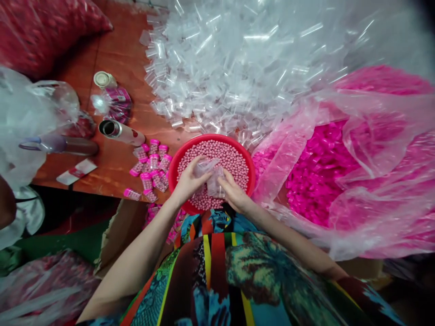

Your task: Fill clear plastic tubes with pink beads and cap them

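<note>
A red basin (pixel 251 170) full of small pink beads (pixel 231 154) stands at the table's front edge. Over the beads, my left hand (pixel 190 179) is closed around clear plastic containers (pixel 205 167). My right hand (pixel 233 190) grips more clear containers (pixel 215 183) right beside them, and the two bunches touch. How many containers each hand has is hard to make out. Left of the basin lie several filled bottles (pixel 154 160) with pink caps, some upright and some on their sides.
A big heap of empty clear containers (pixel 220 77) covers the back. Pink caps (pixel 312 176) fill an open plastic bag (pixel 367 190) at right. Left are a flask (pixel 122 132), a bottle (pixel 78 146) and a red-filled bag (pixel 44 36). A cardboard box (pixel 118 231) sits below the table edge.
</note>
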Action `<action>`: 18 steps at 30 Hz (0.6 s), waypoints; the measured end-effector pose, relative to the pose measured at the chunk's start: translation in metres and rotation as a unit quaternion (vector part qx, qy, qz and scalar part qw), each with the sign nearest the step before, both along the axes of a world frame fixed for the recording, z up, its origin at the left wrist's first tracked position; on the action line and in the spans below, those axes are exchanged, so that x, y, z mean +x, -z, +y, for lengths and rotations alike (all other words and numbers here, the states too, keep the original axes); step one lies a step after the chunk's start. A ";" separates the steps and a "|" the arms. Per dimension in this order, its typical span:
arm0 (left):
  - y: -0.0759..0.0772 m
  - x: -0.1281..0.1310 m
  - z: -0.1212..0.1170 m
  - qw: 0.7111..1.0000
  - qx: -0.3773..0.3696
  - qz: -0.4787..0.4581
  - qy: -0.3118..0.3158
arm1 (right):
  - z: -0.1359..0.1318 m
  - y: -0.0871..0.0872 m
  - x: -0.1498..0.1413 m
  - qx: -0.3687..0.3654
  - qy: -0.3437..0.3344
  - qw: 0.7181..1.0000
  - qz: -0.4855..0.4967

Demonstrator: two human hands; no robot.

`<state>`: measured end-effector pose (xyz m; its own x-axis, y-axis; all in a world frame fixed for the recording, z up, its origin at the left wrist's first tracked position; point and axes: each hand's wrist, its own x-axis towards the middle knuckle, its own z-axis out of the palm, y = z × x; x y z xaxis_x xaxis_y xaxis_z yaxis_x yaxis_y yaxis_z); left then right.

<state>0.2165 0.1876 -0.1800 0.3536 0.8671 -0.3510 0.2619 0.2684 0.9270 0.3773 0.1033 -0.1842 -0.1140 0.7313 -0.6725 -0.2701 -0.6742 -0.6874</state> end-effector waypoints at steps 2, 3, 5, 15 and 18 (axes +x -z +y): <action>0.016 -0.013 -0.023 0.996 0.048 0.063 0.030 | -0.015 0.009 0.000 -0.017 -0.047 0.998 -0.032; 0.022 -0.017 -0.032 0.992 0.072 0.093 0.045 | -0.020 0.011 0.002 0.000 -0.077 0.994 -0.071; 0.031 -0.021 -0.047 0.982 0.108 0.145 0.063 | -0.026 0.012 0.006 0.075 -0.141 0.972 -0.173; 0.034 -0.029 -0.073 0.974 0.119 0.184 0.054 | -0.015 -0.008 0.012 0.214 -0.261 0.768 -0.544; 0.031 -0.031 -0.070 0.967 0.116 0.219 0.062 | 0.009 0.009 0.007 0.254 -0.256 0.767 -0.531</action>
<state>0.1860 0.1179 -0.2113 0.3222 0.9006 -0.2918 0.6598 0.0075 0.7514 0.3839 0.1124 -0.1931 -0.0577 0.9720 -0.2280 0.8346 -0.0783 -0.5452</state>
